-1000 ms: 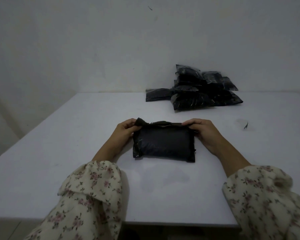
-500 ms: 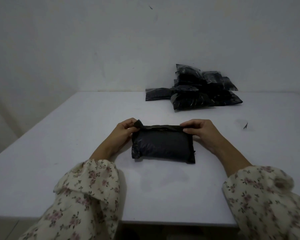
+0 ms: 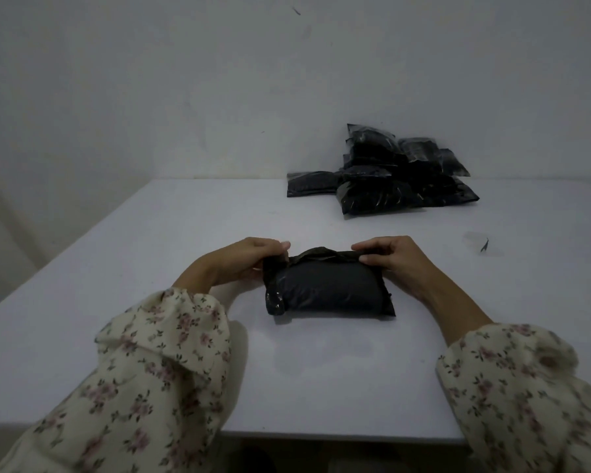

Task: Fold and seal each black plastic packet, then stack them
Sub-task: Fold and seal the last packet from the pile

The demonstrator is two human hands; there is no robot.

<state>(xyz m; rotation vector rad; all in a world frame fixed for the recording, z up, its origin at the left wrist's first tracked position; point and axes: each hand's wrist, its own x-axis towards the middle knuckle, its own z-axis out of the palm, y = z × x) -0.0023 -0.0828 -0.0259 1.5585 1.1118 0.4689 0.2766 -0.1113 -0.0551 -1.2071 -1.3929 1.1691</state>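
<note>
You're at a white worktop [image 3: 144,274] that meets a plain pale wall [image 3: 185,97] along its far edge. At the back right, against that wall, sits a pile of black packets [image 3: 400,179], glossy and heaped unevenly on one another. One flat packet [image 3: 309,187] lies at the pile's left edge, touching it. The pile is well apart from your hands, beyond them and off to the right. Nearer you on the right, a small dark scrap [image 3: 484,245] lies on a faint patch of the worktop, apart from both the pile and your right wrist. Your floral sleeves [image 3: 151,387] fill the lower corners of the view.

The packet in work [image 3: 328,290] lies flat on the worktop in front of you, long side running left to right, between your two hands. Its far edge is rolled up into a crumpled fold. Your left hand [image 3: 239,262] pinches the far-left corner of that fold — the fingers [image 3: 277,245] curl over the top and the thumb is tucked against the plastic beneath. Your right hand [image 3: 394,257] does the same at the far-right corner, its fingers [image 3: 367,246] bent down over the fold and the thumb pressing from the near side. The near edge of the packet rests on the worktop, apart from both hands.
</note>
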